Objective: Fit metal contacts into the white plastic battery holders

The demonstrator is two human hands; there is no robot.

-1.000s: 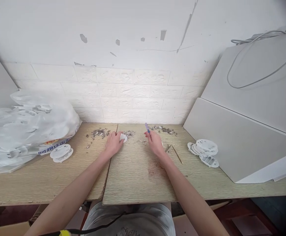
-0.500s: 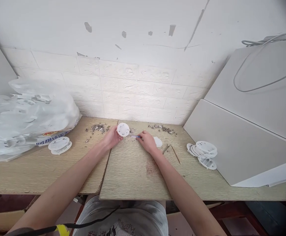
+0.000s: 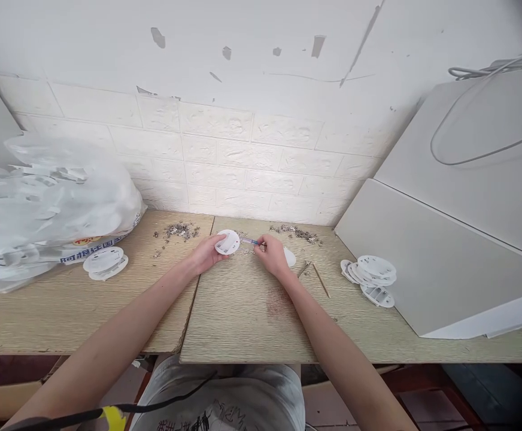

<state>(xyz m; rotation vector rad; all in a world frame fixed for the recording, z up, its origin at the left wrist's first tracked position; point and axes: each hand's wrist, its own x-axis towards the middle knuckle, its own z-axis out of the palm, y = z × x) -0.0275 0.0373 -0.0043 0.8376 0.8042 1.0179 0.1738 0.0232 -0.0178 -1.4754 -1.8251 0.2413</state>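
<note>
My left hand point(image 3: 206, 255) is closed on the edge of a round white plastic disc point(image 3: 228, 242), its recessed, slotted side tilted toward me. Opposite it, my right hand point(image 3: 270, 254) pinches a slim tool with a clear and blue shaft point(image 3: 248, 240). The tool points left, its tip close to the disc's right edge; whether they touch I cannot tell. Small metal pieces point(image 3: 246, 252) lie on the table below the tool. Partly behind my right wrist rests another white piece point(image 3: 290, 257).
Piles of small metal parts lie at back left point(image 3: 181, 230) and back right point(image 3: 297, 232). A thin wooden stick point(image 3: 321, 281) lies beside a metal tool point(image 3: 304, 269). White discs are stacked at right point(image 3: 376, 267) and left point(image 3: 103, 260), near a full plastic bag point(image 3: 108, 197). Grey panels point(image 3: 391, 257) stand right.
The white disc has turned from its flat face to its recessed side and come slightly nearer. The tool in my right hand has risen a little toward its edge.
</note>
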